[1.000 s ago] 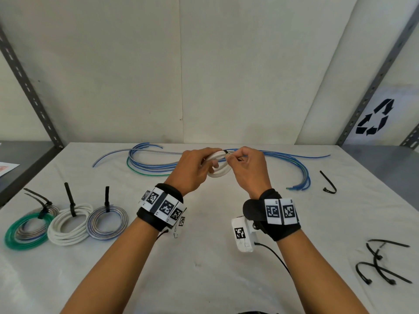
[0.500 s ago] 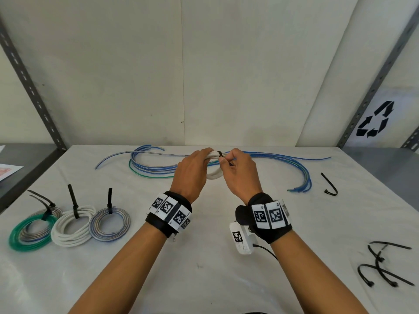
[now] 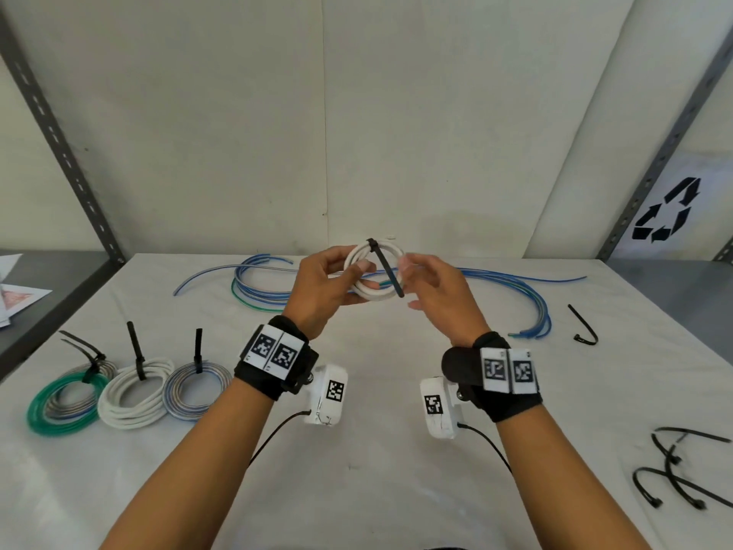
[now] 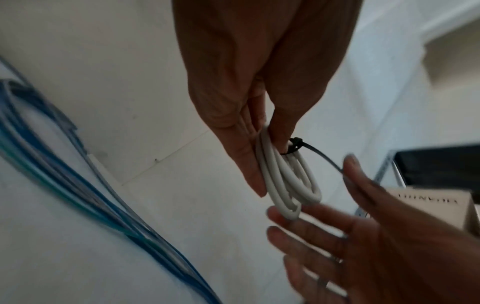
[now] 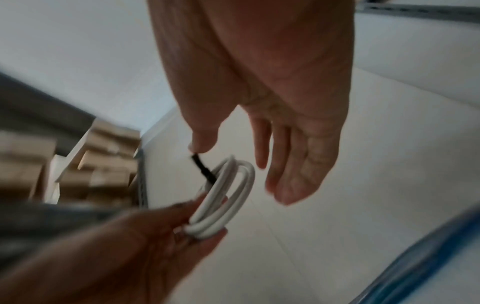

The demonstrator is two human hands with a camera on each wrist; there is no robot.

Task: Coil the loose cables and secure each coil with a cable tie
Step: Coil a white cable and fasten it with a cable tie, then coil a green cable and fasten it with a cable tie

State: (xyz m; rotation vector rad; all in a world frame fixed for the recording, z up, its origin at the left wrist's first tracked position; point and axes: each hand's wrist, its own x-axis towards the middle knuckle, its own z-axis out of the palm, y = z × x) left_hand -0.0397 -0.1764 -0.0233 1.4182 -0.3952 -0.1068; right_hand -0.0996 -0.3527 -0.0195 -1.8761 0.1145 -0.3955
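Two hands meet mid-frame: my left hand pinches the white coil, its black cable tie cinched on; my right hand hangs slack beside it, thumb touching the tie's tail. Loose blue cables lie behind.

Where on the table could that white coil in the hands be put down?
The widest bare patch of table lies between the forearms. Another lies between the finished coils and the loose blue cables. The back edge is crowded with those cables; the near right corner holds spare cable ties.
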